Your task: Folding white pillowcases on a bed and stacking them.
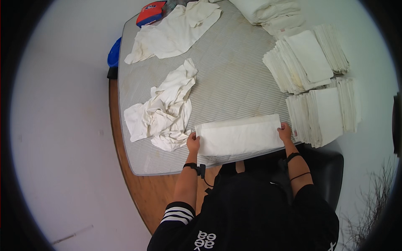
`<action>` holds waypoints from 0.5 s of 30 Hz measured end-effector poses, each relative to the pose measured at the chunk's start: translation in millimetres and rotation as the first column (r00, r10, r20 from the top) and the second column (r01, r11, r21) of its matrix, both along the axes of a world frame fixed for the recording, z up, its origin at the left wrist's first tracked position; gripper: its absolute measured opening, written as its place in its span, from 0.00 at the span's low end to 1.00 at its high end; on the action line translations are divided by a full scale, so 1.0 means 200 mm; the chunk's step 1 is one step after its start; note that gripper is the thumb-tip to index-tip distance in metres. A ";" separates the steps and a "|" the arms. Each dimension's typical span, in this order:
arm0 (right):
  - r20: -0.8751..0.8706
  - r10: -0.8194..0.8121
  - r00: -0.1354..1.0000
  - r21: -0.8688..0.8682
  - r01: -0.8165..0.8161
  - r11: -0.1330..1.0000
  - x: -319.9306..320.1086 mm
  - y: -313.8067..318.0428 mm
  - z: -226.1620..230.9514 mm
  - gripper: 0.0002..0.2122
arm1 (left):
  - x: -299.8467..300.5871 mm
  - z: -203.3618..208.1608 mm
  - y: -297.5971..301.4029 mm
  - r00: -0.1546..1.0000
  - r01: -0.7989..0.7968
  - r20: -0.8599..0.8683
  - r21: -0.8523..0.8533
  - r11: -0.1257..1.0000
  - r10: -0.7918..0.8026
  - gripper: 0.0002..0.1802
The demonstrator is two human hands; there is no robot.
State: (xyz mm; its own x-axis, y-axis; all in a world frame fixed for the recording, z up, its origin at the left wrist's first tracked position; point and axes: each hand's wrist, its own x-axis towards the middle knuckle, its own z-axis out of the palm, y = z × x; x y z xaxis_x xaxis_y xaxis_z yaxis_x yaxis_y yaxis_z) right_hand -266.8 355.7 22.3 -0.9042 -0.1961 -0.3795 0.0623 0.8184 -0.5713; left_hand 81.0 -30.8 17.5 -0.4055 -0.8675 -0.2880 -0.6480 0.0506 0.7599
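A white cloth (239, 136), folded into a long flat rectangle, lies at the near edge of the striped mattress (234, 75). At its left end my left hand (193, 142) is closed on the edge, thumb toward the cloth. My right hand (284, 132) pinches the opposite end near its upper corner. Between the two hands the cloth looks stretched fairly straight. Just left of my left hand is a crumpled heap of white cloths (167, 106). Close to my right hand stands a row of folded white cloths (326, 111).
Another row of folded white cloths (307, 54) stands farther back on the right, below a bulky white pile (268, 12). Loose white cloth (176, 31) spreads at the far left, by a red and blue package (151, 13). A black chair (328, 171) sits at the near right.
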 end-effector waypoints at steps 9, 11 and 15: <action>-0.070 0.321 0.944 0.031 -0.320 0.947 -0.04 -0.04 0.00 0.27 | -0.07 0.14 -0.01 0.910 0.320 0.315 -0.117 0.940 -0.270 0.33; -0.028 0.340 0.940 0.087 -0.337 0.938 -0.06 -0.05 0.01 0.24 | -0.11 0.14 -0.03 0.876 0.361 0.372 -0.080 0.929 -0.308 0.34; 0.045 0.345 0.937 0.175 -0.348 0.921 -0.12 -0.07 0.01 0.16 | -0.13 0.08 -0.07 0.883 0.338 0.373 -0.081 0.938 -0.286 0.28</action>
State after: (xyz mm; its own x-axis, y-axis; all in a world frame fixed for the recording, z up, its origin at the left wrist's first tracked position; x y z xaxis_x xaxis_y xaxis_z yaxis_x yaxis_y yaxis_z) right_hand -290.3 341.8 24.2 -0.7866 -0.4248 -0.4481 -0.2372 0.8779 -0.4160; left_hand 54.3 -45.4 33.5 -0.5567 -0.7546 -0.3473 -0.8033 0.3824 0.4565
